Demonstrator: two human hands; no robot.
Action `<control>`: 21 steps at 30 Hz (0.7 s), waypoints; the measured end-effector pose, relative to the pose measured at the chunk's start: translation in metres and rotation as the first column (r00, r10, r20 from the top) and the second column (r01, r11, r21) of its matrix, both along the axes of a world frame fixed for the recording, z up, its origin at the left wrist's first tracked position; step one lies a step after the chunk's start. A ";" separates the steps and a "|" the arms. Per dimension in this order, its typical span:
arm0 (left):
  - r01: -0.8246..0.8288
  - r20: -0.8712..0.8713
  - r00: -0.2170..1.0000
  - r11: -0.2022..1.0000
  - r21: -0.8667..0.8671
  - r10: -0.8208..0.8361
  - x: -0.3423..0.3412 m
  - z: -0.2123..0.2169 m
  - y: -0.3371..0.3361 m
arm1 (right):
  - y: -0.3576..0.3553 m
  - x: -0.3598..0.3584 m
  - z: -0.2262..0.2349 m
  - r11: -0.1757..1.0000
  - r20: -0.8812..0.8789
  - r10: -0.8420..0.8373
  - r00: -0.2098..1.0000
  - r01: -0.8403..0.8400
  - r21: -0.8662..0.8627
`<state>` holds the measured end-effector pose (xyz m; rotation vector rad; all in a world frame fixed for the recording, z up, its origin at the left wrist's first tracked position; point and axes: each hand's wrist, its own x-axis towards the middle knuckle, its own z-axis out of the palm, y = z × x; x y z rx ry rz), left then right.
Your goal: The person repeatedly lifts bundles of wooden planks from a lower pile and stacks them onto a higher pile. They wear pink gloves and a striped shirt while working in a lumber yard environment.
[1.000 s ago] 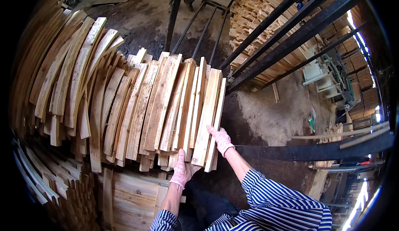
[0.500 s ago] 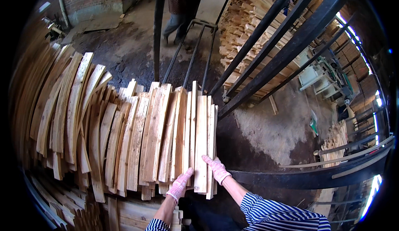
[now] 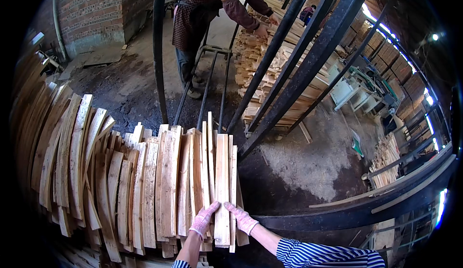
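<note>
My left hand, in a pinkish-white knit glove, presses the left side of a pale wooden slat at the right end of a long row. From the other side my right hand, gloved alike, holds the edge of this slat and a narrower slat beside it. Both thumbs lie near the slat's upper face, close to its near end; the other fingers are partly hidden. To the left, many rough slats stand side by side, packed close, their ends uneven.
Black metal bars rise on the right, and a curved dark rail runs beside my right forearm. Beyond the bars, a co-worker in a dark apron reaches over another wood stack. A green machine stands far right.
The view has tilted up, so the slats appear lower and the co-worker shows more fully. My left hand now sits a little farther up along the slat. Both hands remain beside it.
</note>
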<state>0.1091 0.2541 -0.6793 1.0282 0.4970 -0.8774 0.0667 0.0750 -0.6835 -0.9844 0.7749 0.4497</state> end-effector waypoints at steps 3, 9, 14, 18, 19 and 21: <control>-0.018 0.024 1.000 0.996 -0.091 0.020 -0.005 0.022 -0.017 | -0.017 -0.016 -0.002 0.989 0.175 0.080 0.981 -0.057 -0.133; 0.077 0.023 0.997 0.995 0.057 -0.079 -0.040 0.038 0.007 | 0.001 -0.040 0.040 0.992 0.019 0.115 0.993 -0.116 0.042; 0.456 0.011 0.884 0.865 0.209 -0.468 -0.139 0.091 0.056 | -0.025 -0.176 -0.008 0.896 -0.030 0.232 0.972 -0.202 0.395; 0.377 0.010 0.926 0.926 0.020 -0.378 -0.142 0.026 0.057 | 0.001 -0.187 -0.001 0.949 -0.180 0.086 0.980 -0.026 0.315; 0.292 0.018 0.956 0.956 0.019 -0.292 -0.132 0.032 0.041 | 0.002 -0.175 -0.001 0.958 -0.135 0.198 0.971 -0.163 0.237; 0.135 0.035 0.990 0.991 -0.005 -0.134 -0.126 0.020 0.036 | 0.015 -0.163 0.017 0.970 -0.101 0.197 0.975 -0.178 0.168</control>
